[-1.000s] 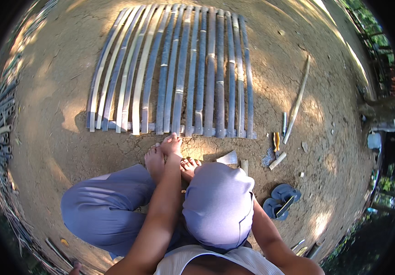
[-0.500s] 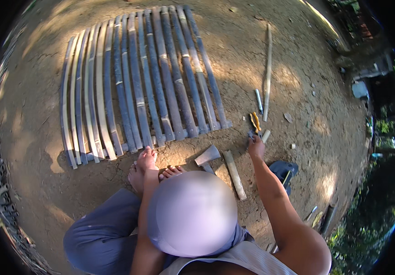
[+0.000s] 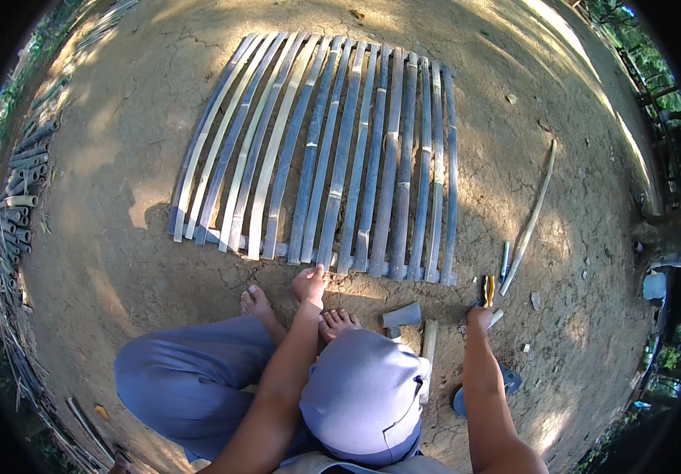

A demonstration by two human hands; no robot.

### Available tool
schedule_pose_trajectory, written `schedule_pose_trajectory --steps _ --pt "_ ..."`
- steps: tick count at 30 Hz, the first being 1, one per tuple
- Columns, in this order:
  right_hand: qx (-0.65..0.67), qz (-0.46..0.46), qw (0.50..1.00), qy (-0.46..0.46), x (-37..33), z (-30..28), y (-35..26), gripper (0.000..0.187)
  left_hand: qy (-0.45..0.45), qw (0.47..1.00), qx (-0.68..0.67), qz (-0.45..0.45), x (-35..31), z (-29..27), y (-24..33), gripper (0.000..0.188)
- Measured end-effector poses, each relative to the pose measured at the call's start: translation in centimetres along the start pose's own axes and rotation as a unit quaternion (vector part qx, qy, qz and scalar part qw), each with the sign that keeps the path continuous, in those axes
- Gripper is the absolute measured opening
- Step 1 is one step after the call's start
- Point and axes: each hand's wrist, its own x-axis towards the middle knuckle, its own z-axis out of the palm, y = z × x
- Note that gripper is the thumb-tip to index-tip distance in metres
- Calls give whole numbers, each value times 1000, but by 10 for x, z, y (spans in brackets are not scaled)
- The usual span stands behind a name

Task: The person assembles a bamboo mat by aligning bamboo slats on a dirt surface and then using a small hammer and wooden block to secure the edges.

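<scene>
A rack of dark and pale bamboo slats (image 3: 356,158) lies on the ground before me, its slats resting across a bamboo crosspiece at the near end. My left hand (image 3: 309,287) is closed at the near end of one middle slat, its fingertips pressed there. Farther right, my right hand (image 3: 478,317) reaches down to the ground beside yellow-handled pliers (image 3: 489,289) and a short pale bamboo piece (image 3: 497,318). Its fingers are hidden, and a small dark shape shows at its tips. A broad grey hatchet-like blade (image 3: 402,315) lies between my hands.
A bamboo strip (image 3: 429,344) lies beside my right knee (image 3: 365,387). Dark footwear (image 3: 508,378) is partly behind my right forearm. Beyond the pliers are a pen-like tool (image 3: 505,257) and a long thin stick (image 3: 531,217). Cut bamboo tubes (image 3: 24,189) are piled at far left.
My view has shifted, so the rack and both hands now appear farther right and lower. My left hand stays at the slat's end, and my right hand stays beside the pliers.
</scene>
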Motion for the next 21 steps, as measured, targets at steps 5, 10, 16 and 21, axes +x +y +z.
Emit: schedule_pose_trajectory --steps 5,10,16,21 --pt "166 97 979 -65 -56 36 -34 16 62 998 25 13 3 -40 15 20" --pt "-72 24 996 -41 -2 -27 14 15 36 998 37 -21 -11 5 7 21" --pt "259 -166 947 -94 -147 -33 -89 19 104 984 142 37 8 -12 -5 22" --pt "339 -311 816 -349 -280 -8 -214 32 132 979 154 24 -1 -9 5 23"
